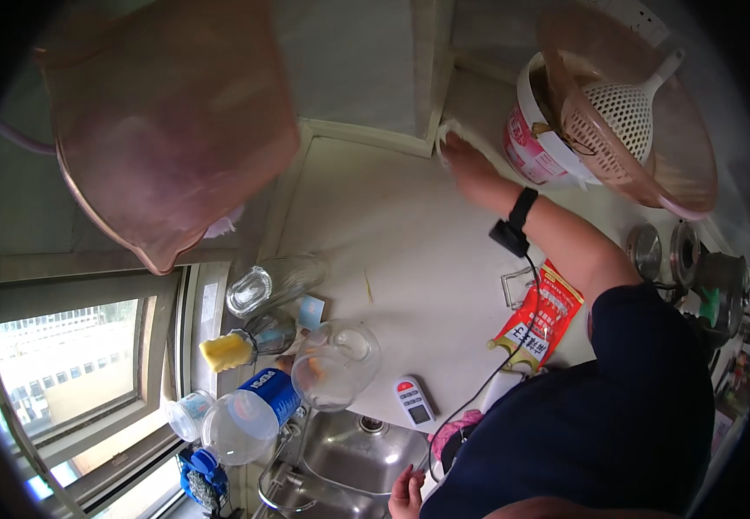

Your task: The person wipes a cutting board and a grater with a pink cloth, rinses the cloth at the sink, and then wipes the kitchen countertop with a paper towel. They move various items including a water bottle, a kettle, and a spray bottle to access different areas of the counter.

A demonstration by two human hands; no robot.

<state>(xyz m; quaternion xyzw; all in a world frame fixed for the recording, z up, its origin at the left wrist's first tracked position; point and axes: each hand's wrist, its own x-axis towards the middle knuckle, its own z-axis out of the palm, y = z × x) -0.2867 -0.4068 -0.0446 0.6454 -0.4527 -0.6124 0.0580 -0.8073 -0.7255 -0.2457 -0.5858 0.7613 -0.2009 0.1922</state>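
Observation:
My right hand (464,159) is at the far corner of the pale countertop (349,214), pressing a white cloth (447,139) against the surface by the wall ledge. A black band with a small box (512,235) and a cable is strapped to that wrist. Beside the hand stands a white bucket (530,152) with a pink label. My left hand (406,494), its fingers loosely curled, is low in the picture near the edge of the steel sink (365,454). Part of it is cut off, and I see nothing in it.
A translucent basin (692,149) with a white strainer (615,120) leans over the bucket. A red food packet (546,311) and a remote control (415,401) lie nearby. Glass jars (336,363), a Pepsi bottle (251,415) and a yellow sponge (227,352) stand toward the window (83,363).

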